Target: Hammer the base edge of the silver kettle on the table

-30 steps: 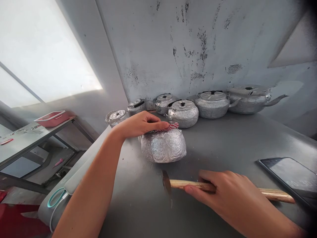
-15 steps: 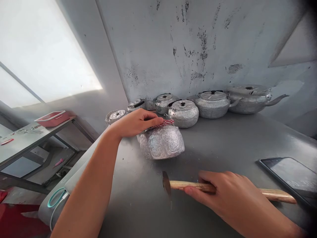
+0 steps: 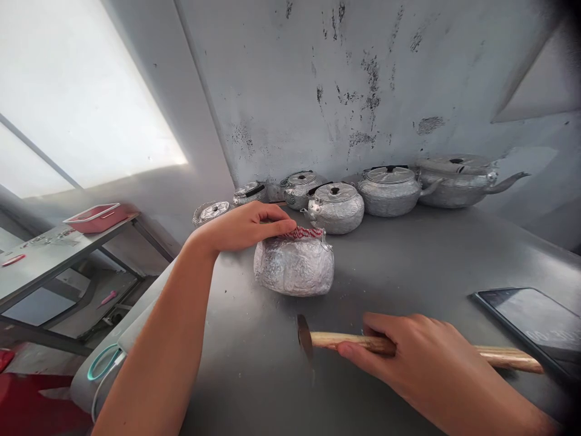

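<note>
A dented silver pot [image 3: 294,266] is at the middle of the grey table, with a red-and-white wrapped handle [image 3: 309,232] across its top. My left hand [image 3: 247,226] is closed round the left part of that handle; its fingertips are partly hidden. Lower right, my right hand [image 3: 420,351] grips the wooden shaft of a hammer [image 3: 333,340]. The hammer's dark metal head points left, in front of the pot and apart from it.
Behind the pot, several silver kettles [image 3: 391,192] line the wall. A phone [image 3: 529,324] lies at the right. On the left, a side table [image 3: 40,266] bears a pink basket [image 3: 97,218]. A teal cable loop [image 3: 103,362] hangs at the table's left edge.
The silver pot has turned and straightened under my left hand, and a handle lug now shows on its right. My right hand and the hammer have hardly moved.
</note>
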`<state>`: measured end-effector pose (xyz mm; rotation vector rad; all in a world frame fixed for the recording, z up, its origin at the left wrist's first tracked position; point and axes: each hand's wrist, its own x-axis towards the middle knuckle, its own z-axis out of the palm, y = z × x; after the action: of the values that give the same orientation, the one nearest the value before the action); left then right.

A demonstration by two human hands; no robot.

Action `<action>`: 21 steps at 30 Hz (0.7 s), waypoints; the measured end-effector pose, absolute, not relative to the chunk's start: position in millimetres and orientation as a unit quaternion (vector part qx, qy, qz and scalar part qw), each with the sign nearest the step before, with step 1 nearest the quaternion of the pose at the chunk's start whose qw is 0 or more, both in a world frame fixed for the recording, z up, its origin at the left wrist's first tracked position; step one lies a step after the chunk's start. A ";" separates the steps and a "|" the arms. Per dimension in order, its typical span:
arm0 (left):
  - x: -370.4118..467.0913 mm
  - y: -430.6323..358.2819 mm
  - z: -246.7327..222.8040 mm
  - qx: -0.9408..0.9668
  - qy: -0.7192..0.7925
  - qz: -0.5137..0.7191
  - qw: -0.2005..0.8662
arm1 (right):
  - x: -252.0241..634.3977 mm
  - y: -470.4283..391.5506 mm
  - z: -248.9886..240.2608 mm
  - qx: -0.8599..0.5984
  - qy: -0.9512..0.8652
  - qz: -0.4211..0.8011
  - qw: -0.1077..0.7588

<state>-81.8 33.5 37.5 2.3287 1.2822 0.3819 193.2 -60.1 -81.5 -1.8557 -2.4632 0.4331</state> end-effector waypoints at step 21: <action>-99.5 42.7 32.1 0.773 0.569 0.176 0.221 | 191.6 -60.4 -78.0 -0.595 -0.791 0.145 0.012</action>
<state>-99.5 42.7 32.1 2.1361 1.5717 0.4862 191.6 -60.4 -78.0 -1.8545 -2.4641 0.4509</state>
